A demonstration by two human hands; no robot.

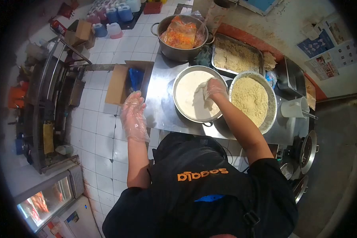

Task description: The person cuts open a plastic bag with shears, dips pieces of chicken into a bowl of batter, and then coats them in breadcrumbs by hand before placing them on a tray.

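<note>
My right hand (215,88), in a clear plastic glove, reaches into a round metal pot (177,108) of pale, creamy batter (190,89). Its fingers are closed and batter-coated at the surface; what they hold, if anything, I cannot make out. Just right of the pot, under my right forearm, stands a wide metal bowl (274,104) full of yellowish crumbs (250,97). My left hand (134,116), also gloved, is raised off the table's left edge with its fingers stretched out and nothing in it.
A large pot (178,50) with bagged orange food (182,33) stands at the back of the steel table (159,85). Behind the bowl lies a crumb-filled tray (238,57). A white jug (292,108) is at right. An open cardboard box (117,85) sits left; shelving (47,99) stands farther left.
</note>
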